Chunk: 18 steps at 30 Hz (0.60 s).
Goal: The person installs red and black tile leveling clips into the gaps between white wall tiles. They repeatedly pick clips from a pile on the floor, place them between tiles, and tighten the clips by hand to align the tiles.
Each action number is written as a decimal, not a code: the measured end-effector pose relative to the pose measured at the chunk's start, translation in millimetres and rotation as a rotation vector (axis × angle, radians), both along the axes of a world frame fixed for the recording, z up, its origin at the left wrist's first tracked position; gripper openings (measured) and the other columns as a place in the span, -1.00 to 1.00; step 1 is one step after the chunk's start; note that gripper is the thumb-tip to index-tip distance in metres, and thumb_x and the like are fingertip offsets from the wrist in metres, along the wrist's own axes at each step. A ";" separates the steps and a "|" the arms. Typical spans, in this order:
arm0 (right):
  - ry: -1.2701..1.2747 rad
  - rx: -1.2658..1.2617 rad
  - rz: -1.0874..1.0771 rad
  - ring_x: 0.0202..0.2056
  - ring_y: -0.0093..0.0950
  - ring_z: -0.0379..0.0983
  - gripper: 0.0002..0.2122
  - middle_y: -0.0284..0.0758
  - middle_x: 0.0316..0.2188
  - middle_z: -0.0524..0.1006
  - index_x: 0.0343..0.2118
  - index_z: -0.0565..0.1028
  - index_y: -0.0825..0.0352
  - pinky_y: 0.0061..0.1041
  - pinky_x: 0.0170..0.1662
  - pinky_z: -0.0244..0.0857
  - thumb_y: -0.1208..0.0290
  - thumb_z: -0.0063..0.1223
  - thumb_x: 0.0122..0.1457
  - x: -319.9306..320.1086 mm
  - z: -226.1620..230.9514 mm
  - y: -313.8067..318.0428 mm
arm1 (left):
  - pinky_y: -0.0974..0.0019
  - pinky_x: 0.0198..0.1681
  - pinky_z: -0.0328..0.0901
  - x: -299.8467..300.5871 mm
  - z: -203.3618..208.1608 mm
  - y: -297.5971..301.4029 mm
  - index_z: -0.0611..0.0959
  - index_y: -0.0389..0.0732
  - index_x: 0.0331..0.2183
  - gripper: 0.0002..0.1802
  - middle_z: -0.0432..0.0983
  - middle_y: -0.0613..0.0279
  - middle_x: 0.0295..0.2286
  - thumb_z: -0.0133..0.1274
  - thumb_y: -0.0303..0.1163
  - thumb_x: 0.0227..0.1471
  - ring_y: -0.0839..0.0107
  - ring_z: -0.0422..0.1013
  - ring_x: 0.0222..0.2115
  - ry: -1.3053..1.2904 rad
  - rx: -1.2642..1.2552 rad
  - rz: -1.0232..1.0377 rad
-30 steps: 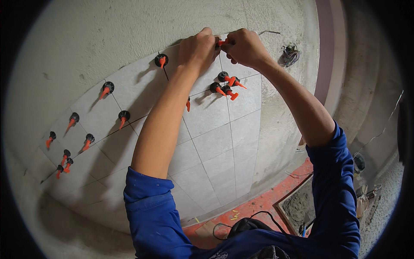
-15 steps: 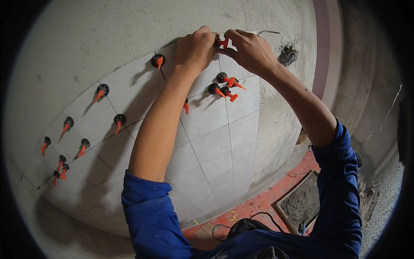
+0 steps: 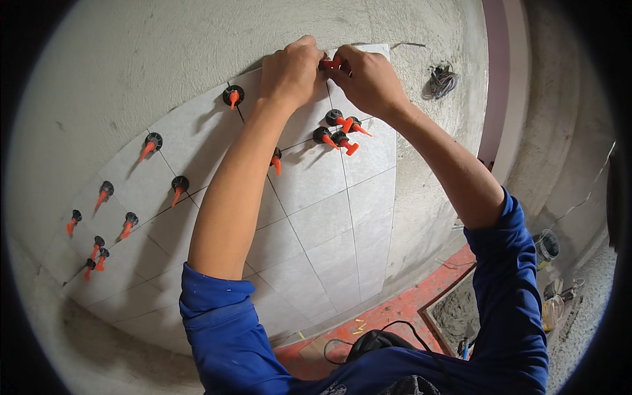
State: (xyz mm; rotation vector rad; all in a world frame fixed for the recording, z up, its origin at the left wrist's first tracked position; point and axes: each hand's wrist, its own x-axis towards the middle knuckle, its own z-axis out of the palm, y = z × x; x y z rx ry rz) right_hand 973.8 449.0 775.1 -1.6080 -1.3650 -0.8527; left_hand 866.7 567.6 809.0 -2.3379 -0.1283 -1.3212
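At the top edge of the grey wall tiles (image 3: 313, 172), both my hands meet on one tile leveler with a red handle (image 3: 333, 64). My right hand (image 3: 370, 78) pinches the red handle between thumb and fingers. Curled against the tile, my left hand (image 3: 289, 71) has its fingertips at the dark base of that leveler; the fingertips are partly hidden. Just below my right hand, several black-and-orange tile levelers (image 3: 339, 131) cluster where tile joints cross. Another leveler (image 3: 233, 96) sits on a joint left of my left hand.
More levelers (image 3: 151, 143) stick out along the joints to the left. Bundled wires (image 3: 442, 82) come out of the rough wall at right. Below, a tray of grey mortar (image 3: 454, 316) lies on the red floor (image 3: 395, 308), with a bucket (image 3: 546, 247) farther right.
My right hand has shifted slightly left and down, closer to my left hand, and the red handle has turned. The view has moved a little.
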 end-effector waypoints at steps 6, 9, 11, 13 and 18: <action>0.058 0.108 0.126 -0.37 -0.04 0.50 -0.82 -0.04 -0.50 0.55 -0.36 0.47 0.41 -0.14 -0.25 0.35 0.37 0.03 0.08 2.6 -6.2 9.2 | 0.08 -0.32 0.39 -2.5 1.4 -5.8 0.68 -0.13 -0.42 -0.90 0.50 0.23 -0.35 0.15 -0.35 -0.03 0.08 0.50 -0.35 0.051 -0.048 0.027; 0.069 0.147 0.156 -0.39 -0.03 0.49 -0.84 -0.03 -0.52 0.54 -0.38 0.46 0.42 -0.13 -0.27 0.35 0.41 0.04 0.07 1.8 -7.6 10.9 | 0.07 -0.33 0.39 -0.5 0.7 -4.5 0.68 -0.13 -0.41 -0.90 0.51 0.24 -0.35 0.13 -0.35 -0.01 0.08 0.50 -0.36 0.030 -0.287 -0.100; 0.083 0.168 0.163 -0.39 -0.01 0.49 -0.85 -0.02 -0.53 0.53 -0.40 0.46 0.42 -0.14 -0.28 0.34 0.43 0.05 0.05 0.3 -8.5 11.7 | 0.07 -0.33 0.39 -0.2 -1.0 -2.1 0.68 -0.14 -0.42 -0.90 0.51 0.25 -0.35 0.13 -0.35 -0.01 0.08 0.50 -0.36 0.020 -0.106 -0.030; 0.106 0.178 0.162 -0.40 -0.01 0.48 -0.87 -0.01 -0.54 0.53 -0.42 0.46 0.43 -0.14 -0.28 0.34 0.45 0.05 0.05 -1.0 -8.8 12.3 | 0.07 -0.34 0.39 0.3 -2.9 0.8 0.68 -0.14 -0.44 -0.90 0.51 0.25 -0.35 0.13 -0.35 -0.01 0.09 0.50 -0.37 0.012 -0.009 -0.012; 0.050 0.196 0.095 -0.49 -0.17 0.48 -0.89 -0.14 -0.55 0.53 -0.41 0.47 0.39 -0.30 -0.37 0.34 0.50 0.13 0.03 -2.4 -7.6 14.5 | 0.14 -0.39 0.34 4.2 -4.0 8.0 0.65 -0.10 -0.43 -0.87 0.47 0.28 -0.41 0.23 -0.35 -0.14 0.15 0.46 -0.39 -0.016 -0.005 -0.077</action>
